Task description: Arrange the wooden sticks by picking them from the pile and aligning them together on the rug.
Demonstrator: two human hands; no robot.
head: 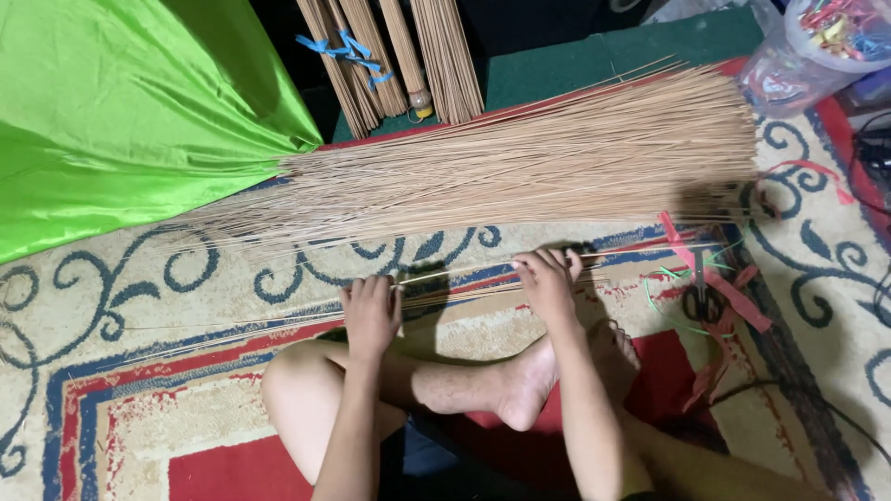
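I see my left hand point(370, 315) and my right hand point(548, 281) both lying on a thin bunch of sticks point(464, 276) that runs across the patterned rug point(139, 306), just on my side of the big pile of sticks point(520, 167). The left hand's fingers are curled down together over the bunch, pinching it; the right hand's fingers also press on it, but I cannot tell whether they close around it. The bunch lies parallel to the pile and near it, not touching as far as I can see. Beyond the pile, tied bundles of sticks point(390, 56) lean upright. Left of the pile sits green cloth point(121, 111). Right of the pile, scissors point(703, 295) lie among red strips point(733, 297), and a clear plastic tub point(807, 46) stands past its far right end.
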